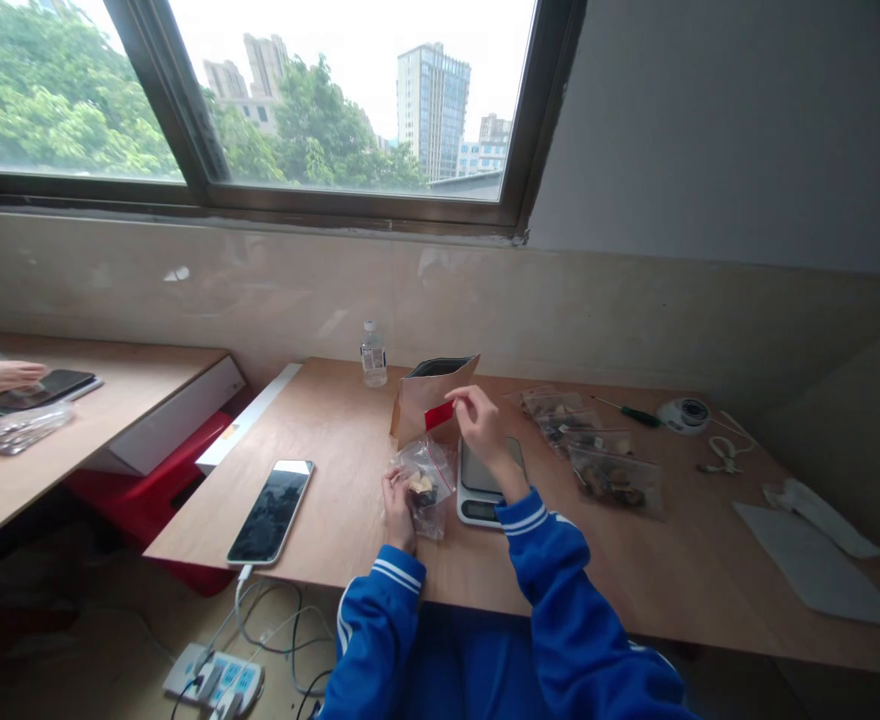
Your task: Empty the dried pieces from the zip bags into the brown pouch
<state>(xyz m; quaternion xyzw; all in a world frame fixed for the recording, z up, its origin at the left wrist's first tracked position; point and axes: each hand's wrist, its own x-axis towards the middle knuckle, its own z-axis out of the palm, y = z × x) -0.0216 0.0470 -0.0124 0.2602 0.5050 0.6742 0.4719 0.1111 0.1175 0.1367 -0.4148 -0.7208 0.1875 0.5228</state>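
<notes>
My left hand (pixel 399 507) is closed on a clear zip bag (pixel 432 515) with tan and dark pieces inside, just above the table. Between the fingertips of my right hand (pixel 479 420) is a small red packet (pixel 439 415), pinched at its right end. Behind both hands stands a brown paper pouch (pixel 414 402), its top open and its inside dark. A digital kitchen scale (pixel 477 512) lies under my right wrist, which hides part of its plate.
Several filled zip bags (pixel 612 475) lie right of the scale, near a green-handled screwdriver (pixel 639 414) and a white dome camera (pixel 684 415). A phone (pixel 271 515) charges at the left; a water bottle (pixel 373 358) stands behind. A co-worker's hand (pixel 5 377) is at the left table.
</notes>
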